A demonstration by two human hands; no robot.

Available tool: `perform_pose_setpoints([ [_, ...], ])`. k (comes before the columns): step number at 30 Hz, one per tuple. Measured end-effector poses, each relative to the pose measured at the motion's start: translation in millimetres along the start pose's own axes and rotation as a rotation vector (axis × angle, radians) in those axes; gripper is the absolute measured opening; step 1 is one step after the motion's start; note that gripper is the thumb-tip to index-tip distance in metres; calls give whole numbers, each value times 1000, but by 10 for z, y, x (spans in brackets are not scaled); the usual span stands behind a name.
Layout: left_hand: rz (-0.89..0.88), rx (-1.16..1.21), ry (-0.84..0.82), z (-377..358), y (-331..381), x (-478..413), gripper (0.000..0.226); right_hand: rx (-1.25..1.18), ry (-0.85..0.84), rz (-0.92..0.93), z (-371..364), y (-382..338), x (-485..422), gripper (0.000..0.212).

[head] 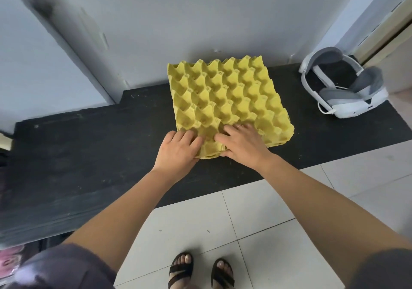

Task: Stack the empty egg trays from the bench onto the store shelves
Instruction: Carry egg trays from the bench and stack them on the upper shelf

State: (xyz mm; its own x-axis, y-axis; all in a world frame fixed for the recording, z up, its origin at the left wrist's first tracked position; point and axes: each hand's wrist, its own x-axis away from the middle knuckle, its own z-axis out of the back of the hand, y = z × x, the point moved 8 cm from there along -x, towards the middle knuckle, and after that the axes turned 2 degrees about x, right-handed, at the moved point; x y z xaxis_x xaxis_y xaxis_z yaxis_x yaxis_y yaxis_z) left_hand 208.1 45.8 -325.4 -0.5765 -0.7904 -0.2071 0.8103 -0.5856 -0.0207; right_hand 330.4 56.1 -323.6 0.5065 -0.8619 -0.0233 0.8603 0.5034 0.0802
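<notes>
Two hands on the egg trays [225, 101], and both come in from the same side, the near one. The left hand [178, 148] takes the near left corner, fingers laid over the top cells. The right hand [243, 143] sits just beside it on the near edge, fingers spread across the ridges and thumb tucked down at the rim. It reads as a pinch on the near rim with each hand, fingers above and thumbs below. The left thumb is harder to make out.

The yellow trays lie flat on the black bench [89, 155], right of its middle. Their far edge sits close to the wall [178, 21] at the back edge, and their near edge stops short of the front edge. They sit a little skewed to the bench, so the near left corner points at the person. The near edge shows layers, so it looks like more than one tray nested, though the count cannot be told.

All the rest of the trays stretches away from the hands toward the wall, so the whole weight hangs beyond the grip. With both hands bunched at one corner, a lift from here would probably let the far side droop. Sliding the hands apart first, or drawing the trays toward the front edge, looks the safer call.

A white headset [343, 83] rests near the right end of the bench, well apart from the trays. No shelves are in view.
</notes>
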Motion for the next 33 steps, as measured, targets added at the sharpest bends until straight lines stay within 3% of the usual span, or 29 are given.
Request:
perform_pose_setpoints([
  [10,81,156,68,221,-105,-17,76,5,7,13,313,-5,-72,49],
  [20,90,64,200,556,-154,-127,96,6,158,-81,634,28,-75,50],
  [25,347,574,150,712,-367,-181,88,-90,96,-88,687,57,-105,54],
  [28,329,594,6,697,-318,-206,97,-136,86,-108,814,131,-152,54],
  [30,380,720,50,739,-346,-193,107,-166,82,-122,907,178,-183,53],
  [33,628,1093,122,707,-502,-125,111,-240,97,-152,1025,255,-197,49],
])
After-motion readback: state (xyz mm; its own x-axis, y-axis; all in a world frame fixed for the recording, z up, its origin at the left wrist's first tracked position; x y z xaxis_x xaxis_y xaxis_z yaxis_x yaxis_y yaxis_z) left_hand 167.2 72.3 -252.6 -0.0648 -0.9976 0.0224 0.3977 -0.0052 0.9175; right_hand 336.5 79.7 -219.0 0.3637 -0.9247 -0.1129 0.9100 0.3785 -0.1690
